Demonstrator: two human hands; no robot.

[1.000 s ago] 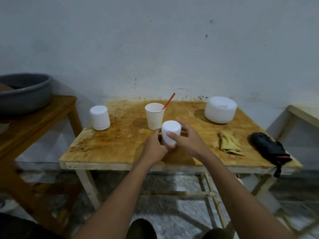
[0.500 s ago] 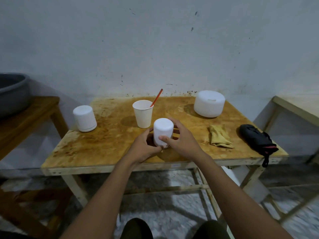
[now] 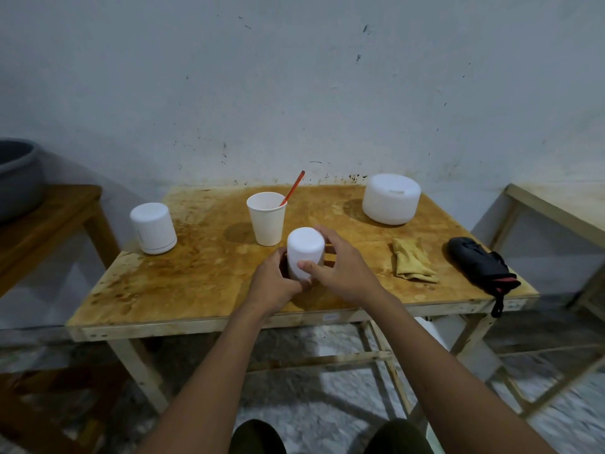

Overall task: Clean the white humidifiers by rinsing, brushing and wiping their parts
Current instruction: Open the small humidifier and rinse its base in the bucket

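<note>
The small white humidifier [image 3: 305, 249] was held upright at the front of the bench [image 3: 203, 283], the left hand [image 3: 275, 283] gripped low, the right hand [image 3: 343, 270] curled round its upper shell.

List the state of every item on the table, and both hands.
Middle humidifier: cover on, gripped by both hands.
Left hand: curled round its lower part.
Right hand: thumb and fingers round its side.
Left humidifier: upright, cover on, untouched.
Wide humidifier: cover on, untouched.
Paper cup: upright, red stick leaning in it.
Cloth: crumpled, lying flat.
Black pouch: lying at the table edge, strap hanging over.
</note>
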